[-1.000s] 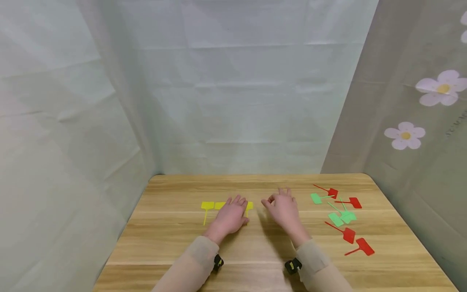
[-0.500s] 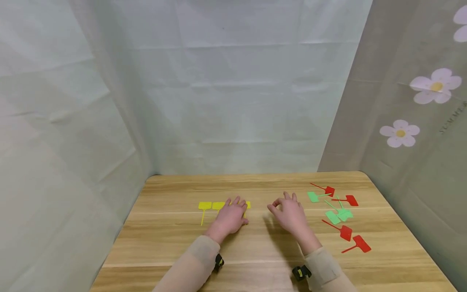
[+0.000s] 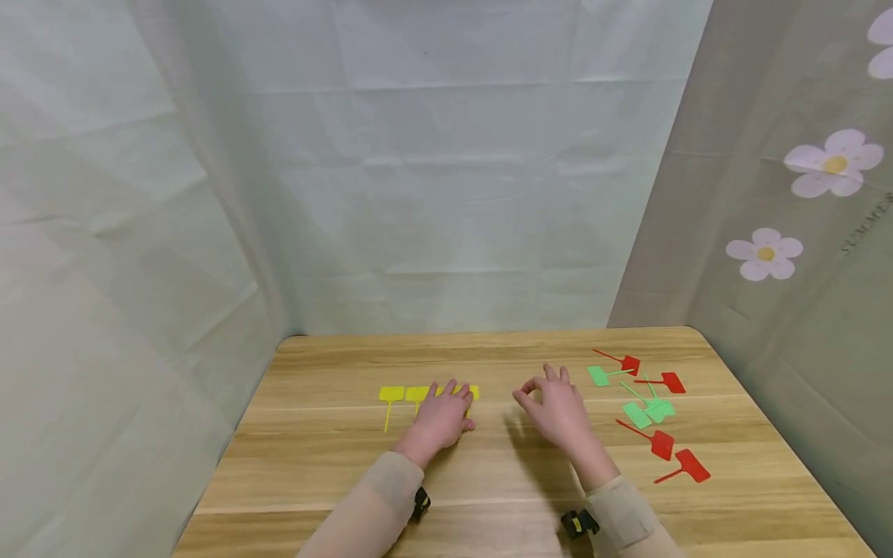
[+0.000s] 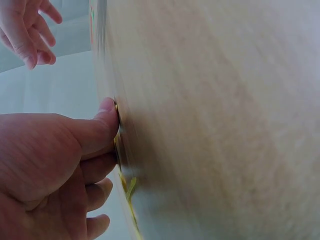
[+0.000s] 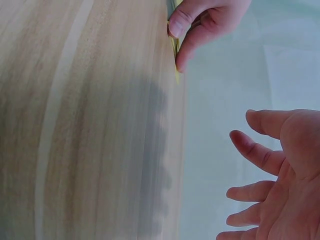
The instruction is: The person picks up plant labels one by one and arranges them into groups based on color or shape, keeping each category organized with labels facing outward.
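Drifted slightly rightward since a second earlier, toward the green and red tags: right hand [image 3: 556,410], hovering just above the counter [image 3: 335,465], fingers loosely curled, thumb and forefinger near each other, nothing held. Stayed put meanwhile: left hand [image 3: 442,415], lying palm-down on the row of yellow tags [image 3: 393,394], fingers fairly straight and pressing their right end; thumb [image 4: 107,122] seen in the left wrist view pushing a yellow edge against the wood. Two yellow heads left showing to the left of that hand, one thin tail pointing toward the near edge, another bit of yellow peeking out past the fingertips on the right. Both hands set near each other around the middle of the counter, a bare strip of wood between them.

Scattered further right, apart from the right hand: green tags [image 3: 649,409], two or three overlapping in a small heap, one more lying alone nearer the far edge [image 3: 598,376]. Mixed around them: red tags [image 3: 661,444], two toward the far edge and two toward the near edge, tails pointing mostly leftward.

Worn on both forearms: beige sleeves [image 3: 380,496], with a small black device at each wrist. Hung behind and to the sides: pale wrinkled cloth [image 3: 446,194]; printed on the right panel: pink flowers [image 3: 764,253].
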### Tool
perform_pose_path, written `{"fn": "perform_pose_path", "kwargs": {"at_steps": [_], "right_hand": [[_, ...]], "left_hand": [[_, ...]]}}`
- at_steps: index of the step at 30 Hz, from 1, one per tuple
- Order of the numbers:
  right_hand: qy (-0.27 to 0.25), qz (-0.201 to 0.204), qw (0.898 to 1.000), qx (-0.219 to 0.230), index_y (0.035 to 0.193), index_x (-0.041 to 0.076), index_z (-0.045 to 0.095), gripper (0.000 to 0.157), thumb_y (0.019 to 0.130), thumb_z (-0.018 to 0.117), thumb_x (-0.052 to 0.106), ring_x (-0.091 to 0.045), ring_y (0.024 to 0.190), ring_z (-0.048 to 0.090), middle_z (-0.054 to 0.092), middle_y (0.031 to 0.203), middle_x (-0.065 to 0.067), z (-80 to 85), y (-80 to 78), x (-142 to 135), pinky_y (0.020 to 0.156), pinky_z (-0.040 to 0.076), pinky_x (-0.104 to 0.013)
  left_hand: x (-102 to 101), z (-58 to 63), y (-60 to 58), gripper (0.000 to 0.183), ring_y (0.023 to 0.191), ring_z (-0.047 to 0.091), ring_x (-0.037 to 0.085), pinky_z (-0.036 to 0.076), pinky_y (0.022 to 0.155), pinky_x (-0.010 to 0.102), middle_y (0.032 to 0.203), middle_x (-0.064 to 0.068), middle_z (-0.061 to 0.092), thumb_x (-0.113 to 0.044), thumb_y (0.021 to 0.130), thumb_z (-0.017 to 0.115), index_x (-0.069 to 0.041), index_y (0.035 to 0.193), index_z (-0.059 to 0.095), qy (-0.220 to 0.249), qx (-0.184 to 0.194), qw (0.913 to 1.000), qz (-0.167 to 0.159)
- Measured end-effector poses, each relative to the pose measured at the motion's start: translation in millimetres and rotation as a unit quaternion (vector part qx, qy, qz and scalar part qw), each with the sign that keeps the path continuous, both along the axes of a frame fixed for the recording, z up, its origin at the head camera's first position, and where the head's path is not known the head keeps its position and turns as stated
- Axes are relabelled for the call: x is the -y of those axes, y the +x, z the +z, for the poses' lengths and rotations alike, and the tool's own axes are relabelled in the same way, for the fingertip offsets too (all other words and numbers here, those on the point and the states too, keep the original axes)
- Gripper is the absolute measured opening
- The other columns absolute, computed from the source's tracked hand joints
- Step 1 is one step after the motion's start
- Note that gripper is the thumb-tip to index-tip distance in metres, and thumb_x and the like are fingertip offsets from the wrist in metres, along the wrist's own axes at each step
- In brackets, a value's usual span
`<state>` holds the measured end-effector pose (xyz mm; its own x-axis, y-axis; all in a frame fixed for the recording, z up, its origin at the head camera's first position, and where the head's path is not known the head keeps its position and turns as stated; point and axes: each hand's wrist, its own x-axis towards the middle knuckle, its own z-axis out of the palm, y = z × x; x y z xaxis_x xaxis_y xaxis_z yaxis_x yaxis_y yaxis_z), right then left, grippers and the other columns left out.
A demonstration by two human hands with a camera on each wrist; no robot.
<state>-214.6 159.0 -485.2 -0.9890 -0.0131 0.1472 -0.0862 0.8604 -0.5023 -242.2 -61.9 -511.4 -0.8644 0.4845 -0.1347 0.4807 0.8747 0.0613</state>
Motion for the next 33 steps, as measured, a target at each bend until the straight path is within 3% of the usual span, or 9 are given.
{"fn": "perform_pose_path", "kwargs": {"at_steps": [33], "right_hand": [[0.020,0.001,0.999,0.036,0.092,0.019,0.072,0.020,0.095,0.067,0.038,-0.056,0.139,0.027,0.042,0.147,-0.032,-13.6,7.0,-19.7,0.103,0.032,-0.072]], "left_hand": [[-5.0,-5.1,-3.7,0.062,0.144,0.036,0.026,0.028,0.116,0.051,0.152,0.003,0.047,-0.043,0.091,0.068,-0.012,0.143,0.055,-0.018,-0.011,0.9998,0.007]]}}
